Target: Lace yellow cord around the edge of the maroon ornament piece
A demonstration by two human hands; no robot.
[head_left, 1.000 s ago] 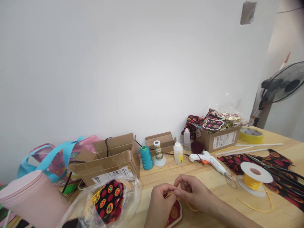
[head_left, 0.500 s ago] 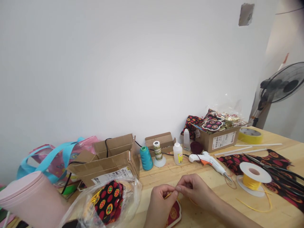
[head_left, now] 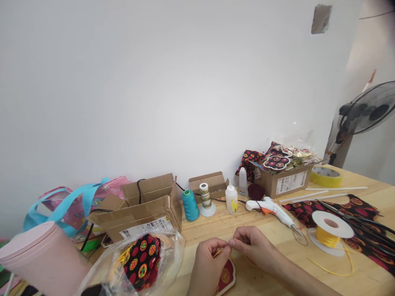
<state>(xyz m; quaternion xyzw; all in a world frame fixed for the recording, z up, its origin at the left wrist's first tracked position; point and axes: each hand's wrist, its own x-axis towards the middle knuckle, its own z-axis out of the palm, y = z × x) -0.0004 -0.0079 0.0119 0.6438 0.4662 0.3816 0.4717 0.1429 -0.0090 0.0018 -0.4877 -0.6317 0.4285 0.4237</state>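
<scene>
Low in the middle of the head view, my left hand [head_left: 210, 263] and my right hand [head_left: 254, 248] meet at the fingertips. Both hands pinch a thin yellow cord [head_left: 217, 253], which shows at the left fingers and loops under the right hand. Below my left hand is a dark red patterned fabric piece with a pale scalloped edge [head_left: 227, 276]; the hand covers much of it. Whether the cord is fastened to that piece is hidden. A spool of yellow cord [head_left: 328, 236] stands to the right, its loose end lying on the wood.
A white glue gun [head_left: 273, 211] and black scissors [head_left: 364, 228] lie to the right, near patterned cloth [head_left: 302, 211]. Behind stand a glue bottle [head_left: 231, 199], a teal thread cone [head_left: 190, 207] and cardboard boxes [head_left: 175, 209]. A plastic bag [head_left: 173, 250] and pink bin [head_left: 46, 259] are left.
Both hands stay pinched together in almost the same place; the right fingers have shifted very slightly to the right. The rest looks the same.
</scene>
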